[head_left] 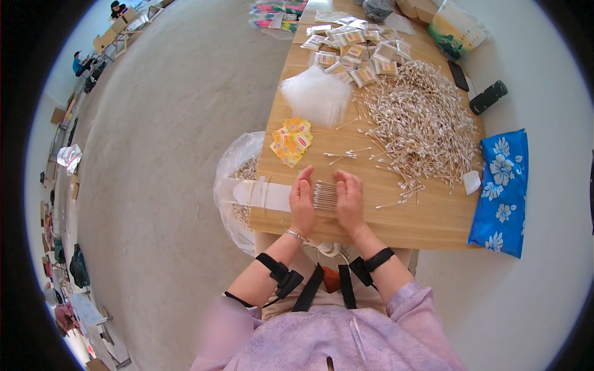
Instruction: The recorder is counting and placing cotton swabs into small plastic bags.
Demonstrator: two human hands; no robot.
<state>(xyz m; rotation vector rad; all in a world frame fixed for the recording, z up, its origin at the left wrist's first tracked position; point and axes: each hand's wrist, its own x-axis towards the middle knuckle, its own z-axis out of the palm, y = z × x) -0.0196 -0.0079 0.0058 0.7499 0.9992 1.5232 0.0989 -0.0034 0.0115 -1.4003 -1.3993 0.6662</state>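
Note:
A flat row of cotton swabs (325, 195) lies side by side near the table's front edge. My left hand (302, 201) presses in on its left side, and my right hand (349, 199) closes in from the right, so the swabs are held between them. The fingers of both hands point away from me, bent slightly inward. Beside my left hand a white strip (272, 194) lies on the table, with a clear band across it. Beyond my hands are a few loose swabs (348, 154) and a large heap of swabs (424, 117).
Yellow printed cards (291, 142), clear plastic bags (317, 94) and filled packets (356, 52) lie farther back. At right are a black phone (458, 75), a dark bottle (489, 97) and a blue floral pouch (502, 191). A plastic sack of swabs (224, 185) hangs by the left edge.

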